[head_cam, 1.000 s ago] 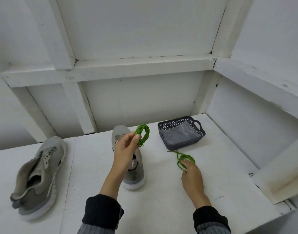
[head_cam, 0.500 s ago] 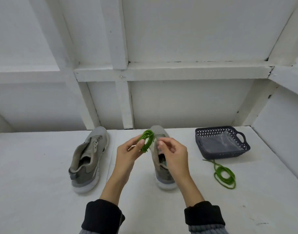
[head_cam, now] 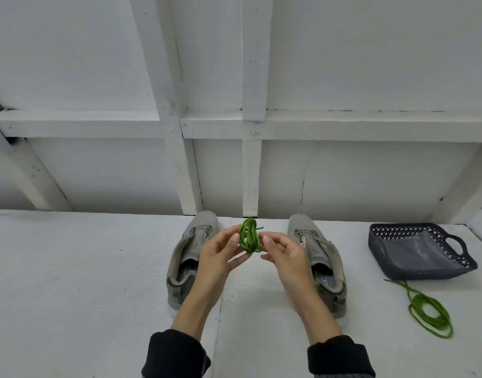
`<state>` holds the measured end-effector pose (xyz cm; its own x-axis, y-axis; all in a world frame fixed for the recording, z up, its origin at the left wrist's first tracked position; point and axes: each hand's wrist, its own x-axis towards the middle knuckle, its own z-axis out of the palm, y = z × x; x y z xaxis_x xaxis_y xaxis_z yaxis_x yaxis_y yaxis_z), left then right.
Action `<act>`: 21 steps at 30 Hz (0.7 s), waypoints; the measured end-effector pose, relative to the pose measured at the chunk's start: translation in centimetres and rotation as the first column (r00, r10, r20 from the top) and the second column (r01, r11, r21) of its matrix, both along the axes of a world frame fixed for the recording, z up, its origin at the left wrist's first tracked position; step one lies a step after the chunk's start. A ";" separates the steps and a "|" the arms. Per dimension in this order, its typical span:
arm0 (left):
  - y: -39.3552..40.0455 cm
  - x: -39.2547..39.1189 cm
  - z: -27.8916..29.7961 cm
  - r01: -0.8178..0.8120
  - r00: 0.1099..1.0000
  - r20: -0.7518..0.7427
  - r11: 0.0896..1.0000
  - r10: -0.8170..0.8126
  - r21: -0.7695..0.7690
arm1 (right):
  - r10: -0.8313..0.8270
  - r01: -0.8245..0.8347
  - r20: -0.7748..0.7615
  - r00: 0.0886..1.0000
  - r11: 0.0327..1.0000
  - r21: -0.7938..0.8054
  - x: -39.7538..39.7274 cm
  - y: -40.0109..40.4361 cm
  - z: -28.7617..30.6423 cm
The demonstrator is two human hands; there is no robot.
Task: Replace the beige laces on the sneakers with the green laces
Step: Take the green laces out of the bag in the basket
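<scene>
Head view: both hands, left hand [head_cam: 216, 257] and right hand [head_cam: 287, 257], pinch a coiled green lace [head_cam: 250, 236] above the counter [head_cam: 70, 268] between two sneakers [head_cam: 190, 257]. Second lace [head_cam: 428, 312] lies beside the basket [head_cam: 420, 252] toward the counter's right edge, with bare counter on the left; the forearms hide part of each sneaker.

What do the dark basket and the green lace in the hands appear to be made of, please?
Basket: likely moulded plastic, matte dark blue-grey, judging by its perforated lattice walls and cut-out handle. Green lace: probably woven cord, round and limp, coiled in loops.

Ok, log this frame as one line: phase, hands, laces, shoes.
phase: uncoiling | left hand, right hand: pinch coiled green lace | second green lace: on table by basket | sneakers: unlaced
</scene>
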<state>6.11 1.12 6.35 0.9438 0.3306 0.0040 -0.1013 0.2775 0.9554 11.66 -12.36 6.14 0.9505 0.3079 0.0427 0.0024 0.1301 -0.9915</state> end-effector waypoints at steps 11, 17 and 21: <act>0.7 1.4 -0.9 -0.028 0.998 -0.060 0.999 0.025 -0.043 | 0.025 -0.024 -0.046 0.999 0.999 0.023 0.1 0.1 -0.5; 0.3 1.5 -0.8 0.041 0.999 -0.023 0.999 -0.041 -0.003 | 0.022 -0.022 -0.027 0.999 1.000 -0.003 0.7 -0.1 -1.0; 0.4 1.5 -0.6 0.086 0.996 -0.019 0.994 -0.085 0.064 | -0.007 0.007 0.008 1.000 0.998 -0.056 1.0 0.1 -1.4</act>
<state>7.61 1.55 5.78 0.9688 0.2478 0.0073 -0.0642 0.2223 0.9729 12.69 -12.26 4.72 0.9523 0.3034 0.0332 0.0112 0.0742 -0.9972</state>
